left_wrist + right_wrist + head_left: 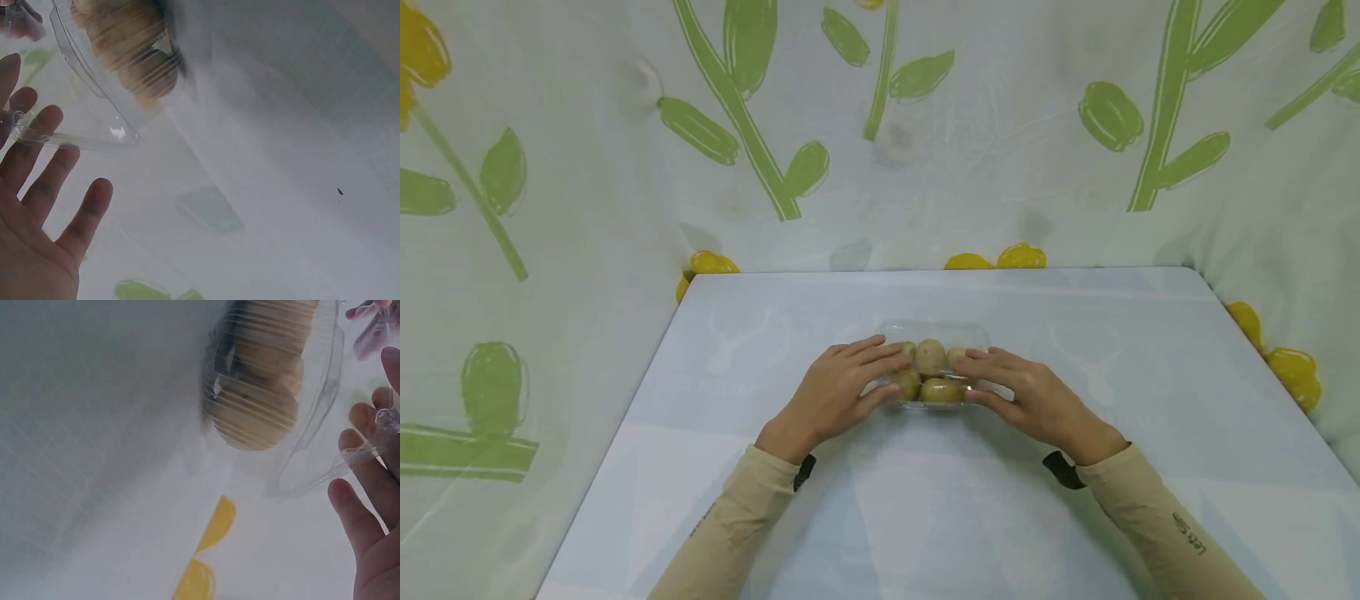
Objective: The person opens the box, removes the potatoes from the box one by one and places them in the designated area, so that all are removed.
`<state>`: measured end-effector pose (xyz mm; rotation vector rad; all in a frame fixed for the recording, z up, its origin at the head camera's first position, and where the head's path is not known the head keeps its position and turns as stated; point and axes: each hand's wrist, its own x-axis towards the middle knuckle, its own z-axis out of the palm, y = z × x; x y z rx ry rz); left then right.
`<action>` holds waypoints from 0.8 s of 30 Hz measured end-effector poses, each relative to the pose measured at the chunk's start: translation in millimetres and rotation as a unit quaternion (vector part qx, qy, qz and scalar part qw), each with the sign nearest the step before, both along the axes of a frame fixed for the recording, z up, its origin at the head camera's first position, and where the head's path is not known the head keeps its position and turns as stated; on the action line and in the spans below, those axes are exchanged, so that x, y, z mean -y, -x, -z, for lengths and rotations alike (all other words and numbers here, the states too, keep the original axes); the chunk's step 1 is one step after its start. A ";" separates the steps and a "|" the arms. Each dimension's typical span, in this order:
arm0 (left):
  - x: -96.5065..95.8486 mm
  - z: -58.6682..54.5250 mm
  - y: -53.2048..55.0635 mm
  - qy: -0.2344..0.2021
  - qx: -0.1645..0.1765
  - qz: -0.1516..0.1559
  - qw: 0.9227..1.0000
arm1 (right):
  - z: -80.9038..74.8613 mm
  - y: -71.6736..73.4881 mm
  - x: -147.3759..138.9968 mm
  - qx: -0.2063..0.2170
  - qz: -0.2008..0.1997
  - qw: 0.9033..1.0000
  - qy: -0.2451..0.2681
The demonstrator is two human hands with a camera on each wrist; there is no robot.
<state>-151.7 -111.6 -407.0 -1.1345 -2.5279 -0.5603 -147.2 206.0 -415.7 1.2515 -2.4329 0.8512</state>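
A clear plastic clamshell box (934,406) sits on the table between my hands, with several yellow-brown potatoes (930,357) inside. Its clear lid (87,139) stands partly raised over them. My left hand (842,387) holds the lid at its left side, long fingers over the top and thumb lower at the front. At the right side my right hand (1037,396) grips it the same way. Both wrist views show a lid corner between thumb and fingers, and potatoes (253,415) behind the ribbed plastic wall. Parts of the outer potatoes are hidden behind my fingers.
The white table (880,517) has a faint pale pattern. Behind it and along its sides hangs a white curtain (985,167) printed with green stems, leaves and yellow flowers. Its back edge lies beyond the box.
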 end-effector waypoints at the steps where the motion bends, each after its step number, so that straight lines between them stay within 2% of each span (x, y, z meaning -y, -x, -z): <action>1: 0.3 -0.1 0.4 -0.005 -0.001 0.002 1.000 | -1.1 0.1 -0.2 -0.001 0.000 1.000 0.002; 4: 0.7 -0.5 2.5 -0.016 -0.005 0.007 1.000 | -3.6 0.5 -0.6 -0.001 0.004 1.000 0.009; 9: 0.0 -3.3 6.9 -0.048 -0.036 0.023 0.998 | -4.4 1.4 -1.2 -0.011 0.018 0.999 0.026; 14: 2.2 -8.3 12.6 -0.084 -0.066 0.025 0.994 | -4.1 6.1 1.3 -0.051 0.024 0.996 0.066; 18: 5.0 -12.0 17.3 -0.097 -0.064 0.020 0.993 | -7.0 11.3 2.9 -0.089 0.033 0.990 0.108; 24: 5.8 -15.7 27.2 -0.138 -0.045 0.024 0.989 | -14.5 16.9 0.5 -0.101 0.076 0.977 0.169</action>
